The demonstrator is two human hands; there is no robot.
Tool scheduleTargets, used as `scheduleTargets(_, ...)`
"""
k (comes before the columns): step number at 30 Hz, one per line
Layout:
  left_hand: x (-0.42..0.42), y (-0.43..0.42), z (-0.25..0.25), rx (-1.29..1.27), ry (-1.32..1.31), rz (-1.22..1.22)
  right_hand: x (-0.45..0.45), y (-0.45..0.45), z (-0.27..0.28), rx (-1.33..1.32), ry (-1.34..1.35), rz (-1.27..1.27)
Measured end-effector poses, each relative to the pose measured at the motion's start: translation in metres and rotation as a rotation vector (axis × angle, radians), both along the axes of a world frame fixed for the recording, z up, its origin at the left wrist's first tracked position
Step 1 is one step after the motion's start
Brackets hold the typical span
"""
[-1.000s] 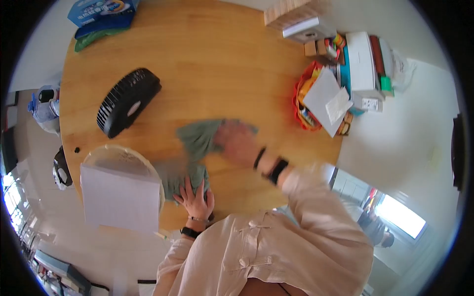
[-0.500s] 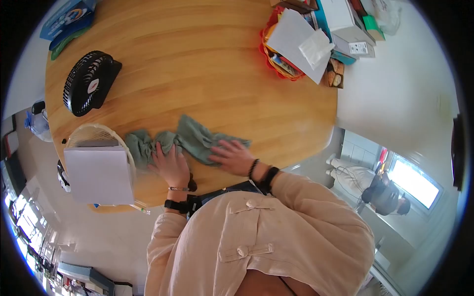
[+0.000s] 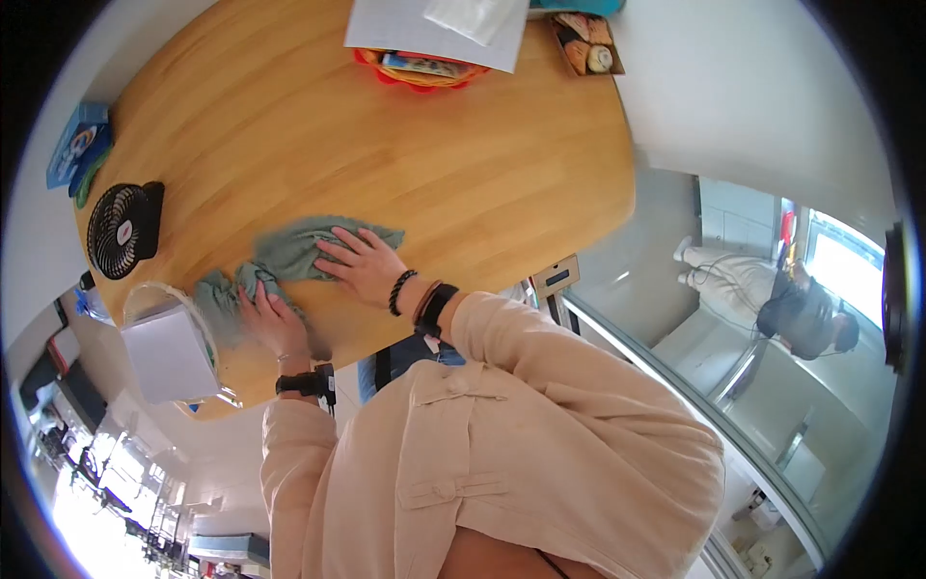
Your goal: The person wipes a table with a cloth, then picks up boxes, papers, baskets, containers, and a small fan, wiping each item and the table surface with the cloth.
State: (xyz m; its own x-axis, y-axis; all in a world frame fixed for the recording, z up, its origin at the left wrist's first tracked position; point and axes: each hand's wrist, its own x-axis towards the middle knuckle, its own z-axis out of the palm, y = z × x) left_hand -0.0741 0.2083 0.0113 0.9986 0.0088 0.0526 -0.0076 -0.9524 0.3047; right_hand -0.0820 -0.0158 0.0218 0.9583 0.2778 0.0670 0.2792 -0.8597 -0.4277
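Note:
A crumpled grey-green cloth (image 3: 289, 249) lies across the near left part of the wooden table (image 3: 463, 174). My right hand (image 3: 365, 267) rests on its right part, fingers spread and pressing flat. Lower and to the left, my left hand (image 3: 275, 326) lies on the cloth's near left portion with its fingers apart. Just left of the cloth stands a pale basket (image 3: 145, 296) with white paper (image 3: 172, 357) on top. A dark blurred shape shows on the table beside my left wrist.
A black fan (image 3: 123, 232) and a blue box (image 3: 77, 145) stand at the left edge. At the far side are a red basket (image 3: 424, 85) under white paper and a small food-patterned box (image 3: 586, 44). Another person (image 3: 801, 314) is beyond the glass at right.
The view has turned and shifted toward the table's right side. Both hands remain on the cloth; my right hand, blurred a second ago, now lies flat on it, and the cloth's right part is bunched differently.

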Motion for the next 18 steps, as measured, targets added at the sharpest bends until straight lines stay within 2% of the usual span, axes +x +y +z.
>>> scheduleTargets(1, -0.001, -0.006, 0.007, 0.118, 0.001, -0.001, -0.009, -0.005, -0.008, 0.143, -0.150, 0.049)
scheduleTargets(3, -0.002, -0.006, 0.006, 0.114, -0.041, -0.044, -0.009, -0.076, 0.000, 0.044, 0.053, -0.191)
scheduleTargets(4, 0.001, -0.005, 0.004, 0.094, -0.086, -0.070, -0.014, -0.120, 0.002, 0.032, 0.040, -0.331)
scheduleTargets(5, 0.002, -0.008, 0.003, 0.098, -0.108, -0.076, -0.023, -0.165, 0.003, -0.111, 0.109, -0.538)
scheduleTargets(8, 0.000, 0.004, -0.020, -0.025, -0.126, 0.006, -0.076, -0.288, -0.024, -0.278, -0.035, -0.948)
scheduleTargets(9, -0.001, 0.001, -0.020, -0.018, -0.131, 0.004, -0.088, -0.309, -0.031, -0.309, -0.043, -1.080)
scheduleTargets(10, -0.002, -0.003, -0.021, -0.037, -0.122, 0.073, -0.094, -0.304, -0.032, -0.302, -0.044, -1.078)
scheduleTargets(12, 0.000, -0.013, -0.024, -0.056, -0.116, 0.139, -0.108, -0.270, -0.029, -0.362, 0.059, -1.270)
scheduleTargets(13, 0.001, -0.018, -0.026, -0.065, -0.117, 0.192, -0.110, -0.238, -0.035, -0.231, 0.295, -1.169)
scheduleTargets(14, 0.003, -0.026, -0.029, -0.077, -0.119, 0.246, -0.112, -0.202, -0.005, -0.363, 0.122, -0.727)
scheduleTargets(15, 0.006, -0.037, -0.027, -0.075, -0.119, 0.244, -0.116, -0.161, 0.003, -0.215, 0.250, -0.565)
scheduleTargets(16, 0.008, -0.050, -0.019, -0.126, -0.105, 0.256, -0.119, -0.141, 0.012, 0.093, 0.351, -0.311)
scheduleTargets(18, 0.012, -0.074, -0.019, -0.170, -0.104, 0.274, -0.128, -0.112, 0.002, 0.256, -0.042, -0.009)
